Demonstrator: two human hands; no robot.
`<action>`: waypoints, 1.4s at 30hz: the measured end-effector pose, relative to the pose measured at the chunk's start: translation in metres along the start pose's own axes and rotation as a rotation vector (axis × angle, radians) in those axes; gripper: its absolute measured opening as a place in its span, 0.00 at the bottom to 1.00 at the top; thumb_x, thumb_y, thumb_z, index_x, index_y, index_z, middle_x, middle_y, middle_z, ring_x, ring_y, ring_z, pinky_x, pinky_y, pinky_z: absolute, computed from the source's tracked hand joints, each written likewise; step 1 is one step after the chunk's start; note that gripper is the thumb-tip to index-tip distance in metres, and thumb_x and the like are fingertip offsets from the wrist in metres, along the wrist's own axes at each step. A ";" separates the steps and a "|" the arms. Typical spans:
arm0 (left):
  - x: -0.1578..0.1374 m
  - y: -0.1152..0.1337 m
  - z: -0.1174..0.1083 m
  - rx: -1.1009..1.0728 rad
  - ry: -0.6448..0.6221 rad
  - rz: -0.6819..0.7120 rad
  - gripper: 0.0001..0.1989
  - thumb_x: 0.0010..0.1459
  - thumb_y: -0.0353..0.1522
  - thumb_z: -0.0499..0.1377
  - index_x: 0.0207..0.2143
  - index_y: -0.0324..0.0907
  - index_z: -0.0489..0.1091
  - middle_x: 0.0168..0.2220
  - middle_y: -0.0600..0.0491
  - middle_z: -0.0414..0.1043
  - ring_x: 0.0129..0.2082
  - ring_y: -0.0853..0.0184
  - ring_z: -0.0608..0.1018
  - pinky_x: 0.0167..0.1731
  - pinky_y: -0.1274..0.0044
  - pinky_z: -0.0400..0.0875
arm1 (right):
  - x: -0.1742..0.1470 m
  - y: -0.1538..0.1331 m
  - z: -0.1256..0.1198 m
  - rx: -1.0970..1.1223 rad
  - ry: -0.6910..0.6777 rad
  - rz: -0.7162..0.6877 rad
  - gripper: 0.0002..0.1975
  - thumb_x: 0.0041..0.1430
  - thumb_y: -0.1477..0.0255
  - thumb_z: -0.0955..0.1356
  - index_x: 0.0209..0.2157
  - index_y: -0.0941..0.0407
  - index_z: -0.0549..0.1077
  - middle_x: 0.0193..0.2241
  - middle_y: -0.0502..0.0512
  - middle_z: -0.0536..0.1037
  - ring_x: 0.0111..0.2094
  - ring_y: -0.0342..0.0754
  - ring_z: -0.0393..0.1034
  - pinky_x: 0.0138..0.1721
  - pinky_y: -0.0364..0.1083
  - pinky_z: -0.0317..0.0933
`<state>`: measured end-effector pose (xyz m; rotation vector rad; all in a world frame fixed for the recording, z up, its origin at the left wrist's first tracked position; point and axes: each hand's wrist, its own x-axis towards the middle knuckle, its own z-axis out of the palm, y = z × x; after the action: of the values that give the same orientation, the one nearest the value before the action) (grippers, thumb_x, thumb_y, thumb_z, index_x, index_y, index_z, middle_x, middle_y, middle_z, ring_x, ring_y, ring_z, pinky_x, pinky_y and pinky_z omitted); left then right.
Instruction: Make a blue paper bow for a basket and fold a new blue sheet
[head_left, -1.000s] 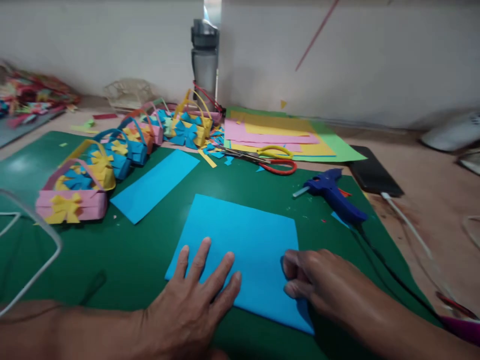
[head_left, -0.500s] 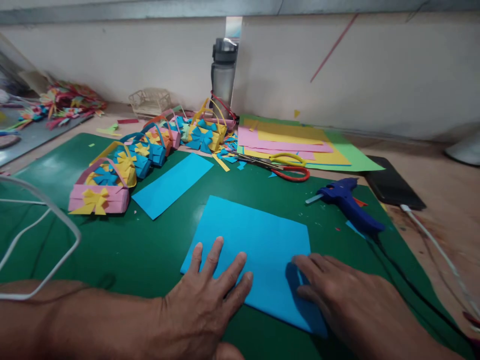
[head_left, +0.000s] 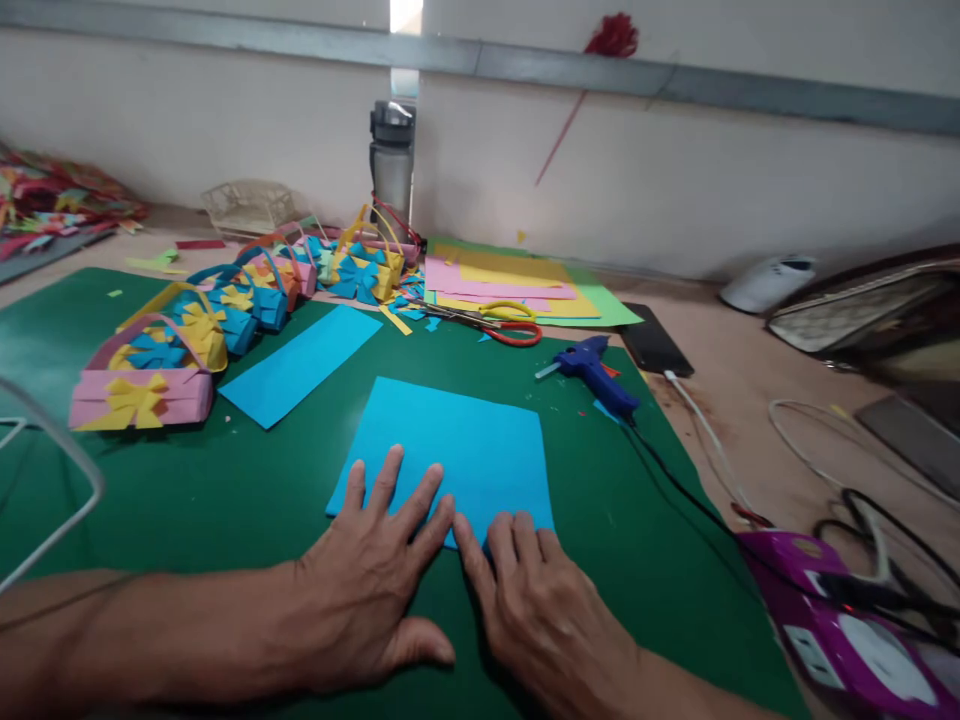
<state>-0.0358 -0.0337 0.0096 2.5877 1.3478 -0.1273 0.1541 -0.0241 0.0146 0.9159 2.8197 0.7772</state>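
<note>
A sheet of blue paper (head_left: 465, 440), seemingly folded double, lies on the green mat in front of me. My left hand (head_left: 375, 570) rests flat on its near left part, fingers spread and thumb out over the mat. Beside it, my right hand (head_left: 536, 595) presses the near edge with its fingertips; the index finger is stretched toward the left fingers and the other fingers are bent. Nothing is visibly gripped in that hand, and its thumb is hidden. A blue paper strip (head_left: 300, 367) lies on the mat beyond my left hand.
Small paper baskets (head_left: 142, 397) line the left. Scissors (head_left: 510, 325) lie near stacked coloured sheets (head_left: 517, 270). At right are a blue glue gun (head_left: 596, 375) with its cord, a phone (head_left: 656, 340) and a purple power strip (head_left: 832, 620). A bottle (head_left: 392, 165) stands behind.
My right hand has moved from the paper's right side to its near edge, close to my left hand. The left hand stays spread on the paper. The view has swung right.
</note>
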 end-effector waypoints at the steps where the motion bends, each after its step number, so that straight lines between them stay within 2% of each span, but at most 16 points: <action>1: -0.001 0.000 0.001 0.002 0.007 0.004 0.47 0.50 0.63 0.39 0.64 0.44 0.46 0.66 0.39 0.39 0.61 0.30 0.38 0.48 0.38 0.46 | -0.002 -0.003 0.000 -0.021 0.012 -0.002 0.22 0.52 0.81 0.60 0.50 0.65 0.70 0.33 0.68 0.77 0.32 0.56 0.71 0.29 0.52 0.62; 7: -0.003 0.000 0.004 -0.021 0.034 0.008 0.44 0.50 0.63 0.41 0.64 0.53 0.41 0.66 0.40 0.36 0.61 0.28 0.38 0.46 0.36 0.45 | -0.027 -0.001 0.006 -0.048 0.088 0.063 0.19 0.49 0.81 0.62 0.43 0.65 0.75 0.41 0.68 0.76 0.41 0.58 0.69 0.37 0.54 0.64; 12: -0.002 0.002 -0.002 -0.036 0.004 0.003 0.42 0.50 0.62 0.43 0.64 0.57 0.41 0.66 0.39 0.36 0.61 0.29 0.40 0.46 0.36 0.45 | -0.052 0.013 0.011 -0.063 0.113 0.089 0.21 0.45 0.85 0.60 0.39 0.64 0.77 0.42 0.66 0.76 0.43 0.58 0.68 0.40 0.55 0.63; 16: 0.000 0.005 -0.007 -0.037 -0.018 0.005 0.42 0.49 0.62 0.43 0.63 0.58 0.43 0.66 0.37 0.37 0.60 0.27 0.43 0.45 0.36 0.45 | -0.064 0.020 0.013 -0.065 0.125 0.076 0.21 0.45 0.85 0.59 0.39 0.63 0.76 0.43 0.65 0.76 0.43 0.57 0.68 0.40 0.56 0.63; 21: 0.005 0.011 -0.011 -0.034 -0.033 0.010 0.43 0.46 0.65 0.40 0.63 0.61 0.43 0.65 0.33 0.38 0.59 0.24 0.44 0.42 0.35 0.46 | -0.055 0.027 0.002 -0.059 0.138 0.121 0.18 0.49 0.85 0.60 0.38 0.62 0.76 0.40 0.64 0.78 0.43 0.57 0.68 0.43 0.56 0.60; 25: 0.007 0.013 -0.011 -0.012 -0.032 0.008 0.44 0.45 0.65 0.39 0.63 0.61 0.42 0.64 0.31 0.40 0.58 0.22 0.44 0.41 0.35 0.48 | -0.035 0.022 -0.005 0.024 0.234 0.096 0.17 0.51 0.83 0.61 0.39 0.63 0.76 0.38 0.62 0.78 0.42 0.56 0.68 0.44 0.56 0.59; 29: 0.007 0.012 -0.011 -0.024 -0.023 0.018 0.44 0.46 0.64 0.39 0.63 0.61 0.36 0.64 0.29 0.37 0.58 0.22 0.44 0.41 0.35 0.49 | -0.022 0.009 0.005 0.103 0.215 0.055 0.16 0.49 0.84 0.61 0.38 0.64 0.75 0.32 0.61 0.78 0.32 0.51 0.69 0.36 0.51 0.62; 32: 0.003 0.008 -0.010 -0.025 -0.016 0.028 0.45 0.46 0.64 0.39 0.64 0.60 0.35 0.64 0.30 0.35 0.58 0.23 0.44 0.41 0.35 0.49 | -0.022 0.006 0.015 0.095 0.267 0.044 0.15 0.49 0.84 0.61 0.37 0.65 0.76 0.33 0.63 0.77 0.33 0.53 0.69 0.35 0.50 0.62; 37: -0.018 -0.009 -0.003 0.001 0.003 -0.013 0.46 0.48 0.64 0.39 0.65 0.53 0.41 0.64 0.30 0.38 0.59 0.26 0.44 0.42 0.36 0.52 | -0.027 0.011 0.025 0.102 0.291 0.014 0.16 0.52 0.85 0.60 0.39 0.64 0.75 0.38 0.63 0.76 0.38 0.54 0.69 0.38 0.51 0.62; 42: -0.053 -0.032 0.016 0.116 0.142 -0.103 0.41 0.54 0.58 0.45 0.65 0.52 0.41 0.64 0.34 0.40 0.60 0.29 0.45 0.44 0.41 0.57 | -0.032 0.013 0.027 0.120 0.254 0.000 0.16 0.53 0.85 0.60 0.39 0.62 0.75 0.40 0.62 0.76 0.40 0.54 0.69 0.38 0.51 0.63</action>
<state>-0.0919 -0.0624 -0.0015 2.6661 1.5681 -0.0406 0.1932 -0.0212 -0.0051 0.8914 3.1167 0.7829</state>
